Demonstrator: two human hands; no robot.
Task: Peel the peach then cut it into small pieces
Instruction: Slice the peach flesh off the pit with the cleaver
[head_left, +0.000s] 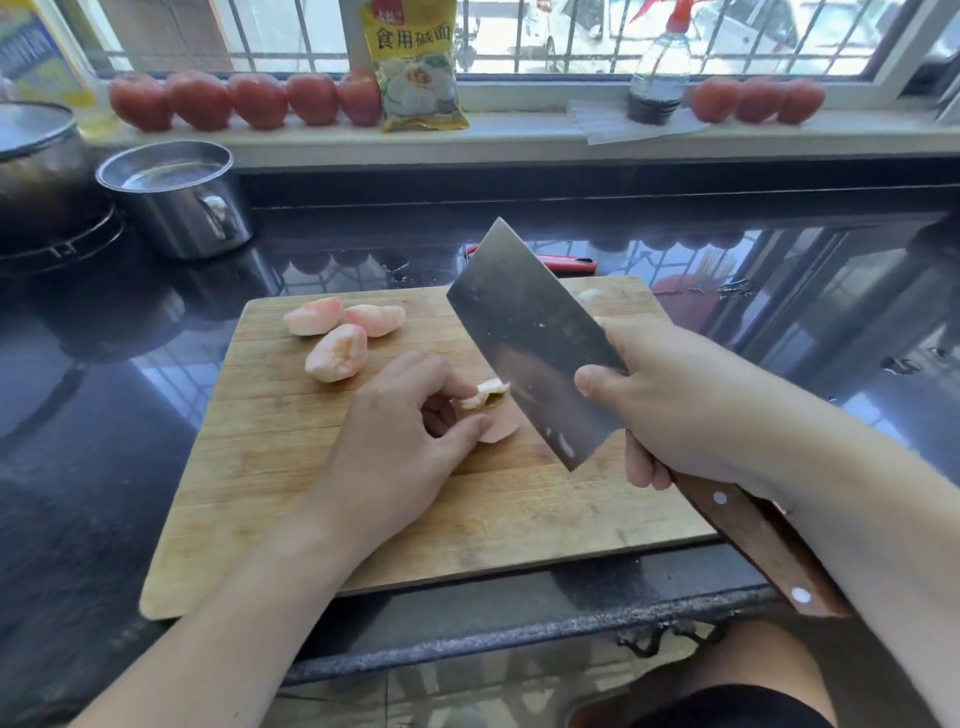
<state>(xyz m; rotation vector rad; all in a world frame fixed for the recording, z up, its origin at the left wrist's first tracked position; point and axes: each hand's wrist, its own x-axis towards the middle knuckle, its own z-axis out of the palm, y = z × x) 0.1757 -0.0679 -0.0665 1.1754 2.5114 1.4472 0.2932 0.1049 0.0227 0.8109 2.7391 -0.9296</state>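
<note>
Dark counter (130, 415) carries a board (311, 519); at its middle a peach piece (501, 423) is pinched by the left hand (400, 441), three more pieces (337, 335) lying near its far left corner. A cleaver (530, 338) is gripped at the handle by the right hand (675, 410), blade raised. Wet, soft flesh is judged slippery, best held by its sides

Bright window (571, 31) backlight, glare on glossy countertop (779, 291), edges warped

Your dark counter (130, 467) carries a wooden cutting board (270, 467), 1 steel pot (176, 200) and a red tool (571, 265).
</note>
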